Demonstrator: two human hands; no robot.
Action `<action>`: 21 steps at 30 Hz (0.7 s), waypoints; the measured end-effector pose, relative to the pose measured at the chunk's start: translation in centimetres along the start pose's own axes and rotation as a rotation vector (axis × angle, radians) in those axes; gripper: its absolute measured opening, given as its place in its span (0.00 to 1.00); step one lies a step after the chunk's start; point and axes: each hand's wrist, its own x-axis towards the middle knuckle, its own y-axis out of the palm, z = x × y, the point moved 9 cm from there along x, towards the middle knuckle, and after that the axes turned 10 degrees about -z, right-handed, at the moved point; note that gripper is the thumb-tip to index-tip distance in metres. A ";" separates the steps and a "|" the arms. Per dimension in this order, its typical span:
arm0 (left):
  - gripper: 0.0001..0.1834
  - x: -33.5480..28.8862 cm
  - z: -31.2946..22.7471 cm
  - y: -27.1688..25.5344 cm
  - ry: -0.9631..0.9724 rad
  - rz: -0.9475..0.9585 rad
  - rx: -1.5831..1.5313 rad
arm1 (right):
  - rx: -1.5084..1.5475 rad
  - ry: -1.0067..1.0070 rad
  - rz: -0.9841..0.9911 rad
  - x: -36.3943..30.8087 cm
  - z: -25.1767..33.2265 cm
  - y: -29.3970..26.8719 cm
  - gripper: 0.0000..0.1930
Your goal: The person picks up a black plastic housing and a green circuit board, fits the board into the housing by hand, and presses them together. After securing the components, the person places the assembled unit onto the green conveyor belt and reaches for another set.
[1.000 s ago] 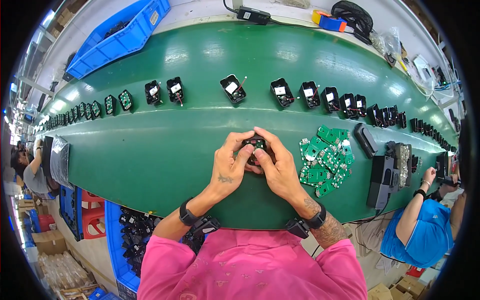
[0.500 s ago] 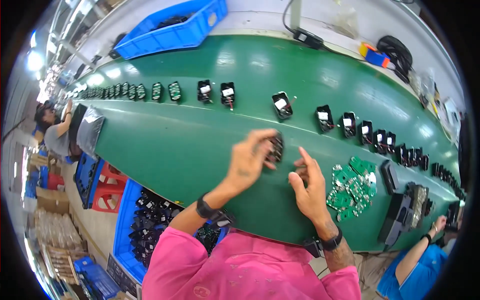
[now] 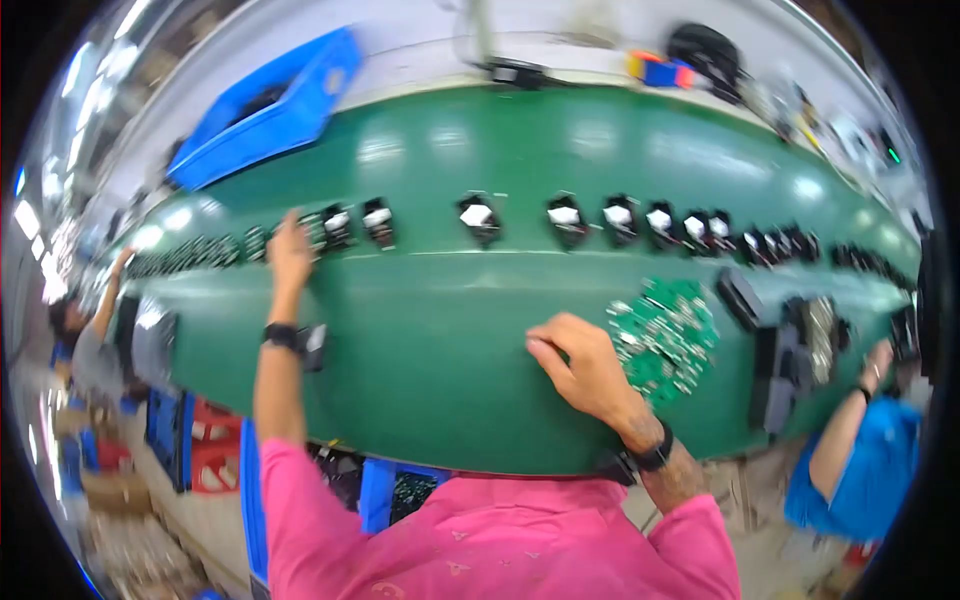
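My left hand point(image 3: 290, 252) is stretched out to the far left, over a row of small black housings. Its fingers look closed but are slightly blurred, and what lies under them is hidden. Right beside it sits a housing with a green board point(image 3: 313, 232), followed by black housings with white parts inside point(image 3: 378, 222). My right hand point(image 3: 582, 365) hovers over the near middle of the table, fingers curled and thumb pressed in, with nothing visible in them. Close to its right lies a pile of loose green circuit boards point(image 3: 662, 335).
The housings run in a line along the green table point(image 3: 430, 380). A blue bin point(image 3: 270, 110) stands at the back left. Dark blocks point(image 3: 775, 370) lie right of the boards. Co-workers' arms point(image 3: 850, 420) show at both sides. Blue crates point(image 3: 375, 495) sit below the near edge.
My left hand has swung from the middle to the row at the left, where the black housing it held can no longer be made out. My right hand's fingers have curled in. The view has shifted.
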 end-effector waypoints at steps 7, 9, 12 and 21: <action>0.44 2.9 -10.8 1.1 -0.005 0.526 -0.245 | -0.601 0.108 -0.213 1.1 -4.2 -11.8 0.08; 0.43 2.9 -9.8 1.9 0.016 0.504 -0.192 | -0.747 0.151 -0.046 0.4 -5.0 -9.8 0.12; 0.40 2.9 -9.8 1.7 0.062 0.457 -0.083 | -0.757 0.168 0.006 0.3 -5.3 -8.2 0.16; 0.32 -0.8 -19.7 -4.1 -0.557 0.343 -1.052 | -0.538 0.055 -0.150 0.9 -4.5 -9.5 0.12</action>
